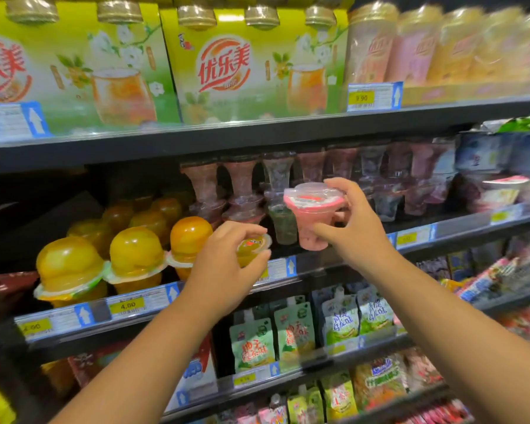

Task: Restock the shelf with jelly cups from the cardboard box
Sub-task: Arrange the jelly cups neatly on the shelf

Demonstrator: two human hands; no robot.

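Note:
My left hand (227, 270) grips a small orange jelly cup (253, 244) at the front edge of the middle shelf (318, 266), just right of the stacked orange jelly cups (135, 255). My right hand (352, 228) holds a pink jelly cup (312, 215) upright in the air in front of the same shelf, thumb under it and fingers over its lid. Behind it stand stacked pink and dark jelly cups (242, 191). The cardboard box is out of view.
Yellow-green drink multipacks (251, 65) and tall cups (410, 47) fill the shelf above. Green pouch snacks (291, 335) hang on the shelf below. Price tags (126, 306) line the shelf rails. Dark space lies behind the orange cups at the left.

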